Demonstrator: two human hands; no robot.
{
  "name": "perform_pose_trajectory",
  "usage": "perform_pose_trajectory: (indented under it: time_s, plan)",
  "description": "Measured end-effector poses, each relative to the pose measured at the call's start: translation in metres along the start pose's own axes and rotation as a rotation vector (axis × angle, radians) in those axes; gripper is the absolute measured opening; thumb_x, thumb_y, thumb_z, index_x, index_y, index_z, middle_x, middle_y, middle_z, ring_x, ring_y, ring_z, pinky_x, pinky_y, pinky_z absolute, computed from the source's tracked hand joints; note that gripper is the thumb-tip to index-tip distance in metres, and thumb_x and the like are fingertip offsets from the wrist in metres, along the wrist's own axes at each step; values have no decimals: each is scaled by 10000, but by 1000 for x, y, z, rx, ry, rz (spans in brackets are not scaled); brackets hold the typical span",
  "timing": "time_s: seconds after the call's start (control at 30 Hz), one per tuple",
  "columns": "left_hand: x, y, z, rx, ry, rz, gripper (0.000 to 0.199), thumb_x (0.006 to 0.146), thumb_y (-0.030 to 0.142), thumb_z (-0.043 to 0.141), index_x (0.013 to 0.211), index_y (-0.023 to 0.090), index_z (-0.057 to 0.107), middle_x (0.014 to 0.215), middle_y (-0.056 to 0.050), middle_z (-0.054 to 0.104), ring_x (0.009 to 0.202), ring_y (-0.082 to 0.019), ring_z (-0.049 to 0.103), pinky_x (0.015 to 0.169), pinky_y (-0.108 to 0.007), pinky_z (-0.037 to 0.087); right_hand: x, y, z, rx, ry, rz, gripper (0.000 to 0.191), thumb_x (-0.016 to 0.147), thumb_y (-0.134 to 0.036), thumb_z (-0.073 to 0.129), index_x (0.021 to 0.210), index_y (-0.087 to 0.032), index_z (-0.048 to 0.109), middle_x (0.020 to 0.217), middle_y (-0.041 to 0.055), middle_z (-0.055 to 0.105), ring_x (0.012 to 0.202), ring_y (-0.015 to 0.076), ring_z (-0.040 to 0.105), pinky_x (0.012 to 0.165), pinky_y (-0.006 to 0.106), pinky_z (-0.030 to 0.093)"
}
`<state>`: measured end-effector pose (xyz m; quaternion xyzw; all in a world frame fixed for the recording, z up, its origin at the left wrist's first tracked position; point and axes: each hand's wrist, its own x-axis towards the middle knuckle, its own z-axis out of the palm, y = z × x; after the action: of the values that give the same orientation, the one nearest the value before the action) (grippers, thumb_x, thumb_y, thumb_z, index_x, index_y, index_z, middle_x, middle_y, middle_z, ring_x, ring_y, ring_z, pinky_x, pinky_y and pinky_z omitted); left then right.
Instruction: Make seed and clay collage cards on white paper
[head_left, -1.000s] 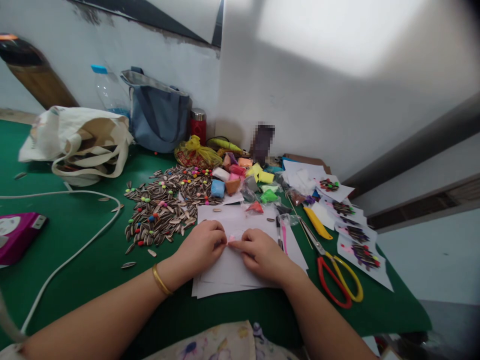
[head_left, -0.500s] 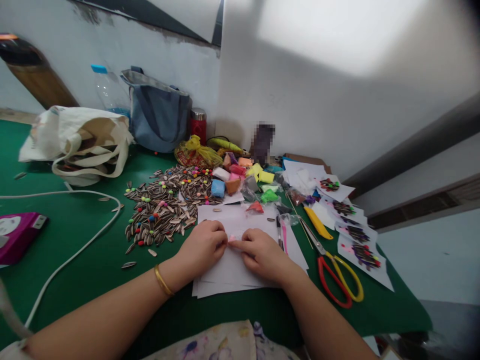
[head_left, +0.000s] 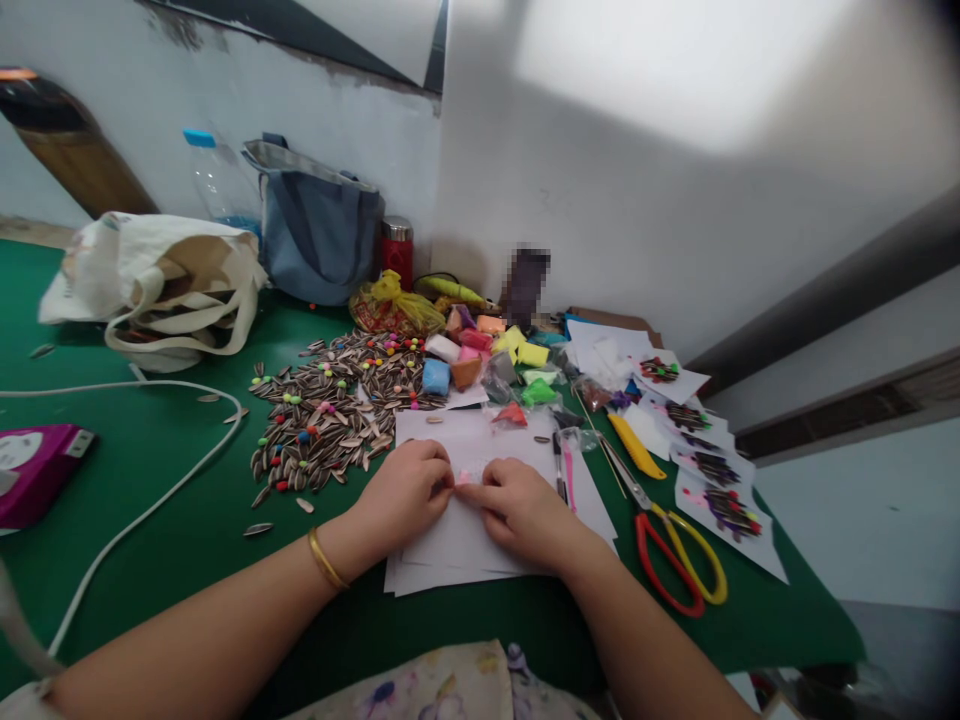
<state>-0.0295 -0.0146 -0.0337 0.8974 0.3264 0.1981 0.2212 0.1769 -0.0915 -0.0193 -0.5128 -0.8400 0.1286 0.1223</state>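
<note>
Centrally, left hand: curled over white paper, fingertips bunched; whether they gripped anything could not be told.
Right hand: faced it, index finger stretched toward a small pink piece, other fingers folded; a grasp could not be made out.
Pink piece: sat over the paper, between both hands' fingertips.
Pen: lay on the paper, right of the right hand.
Sunflower seeds: heaped left of the paper, mixed with bright little balls.
Coloured packets: clustered behind the paper.
Scissors: lay right, on the green table.
Blue bag: stood behind the seeds.
</note>
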Motion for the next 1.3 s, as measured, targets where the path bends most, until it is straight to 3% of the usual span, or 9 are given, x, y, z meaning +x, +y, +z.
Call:
perform_pose_trajectory:
  time_s: [0.87,1.1,1.3]
  plan:
    - [-2,-1,1,22,24,9,77,792,114,606,752,169,643,943,-62,657,928,-209,583,873,-345,453,2,-3,3,-79,29,-6,408,888,-169,572,1265,-312,632,912,53,548,828,193,469,746,317,348]
    - [0,-1,-15,10,5,-79,74,842,149,586,819,196,639,812,-19,673,802,-194,604,755,-319,446,0,-1,-1,-28,31,-29,393,900,-170,562,1262,-303,639,926,49,537,835,185,473,751,311,348]
    - [-1,0,-17,-144,83,-149,162,870,195,590,1017,199,659,889,-21,690,821,-179,634,763,-304,483,0,-3,1,-88,24,-33,379,911,-188,546,1267,-296,618,927,51,546,821,191,466,733,321,330]
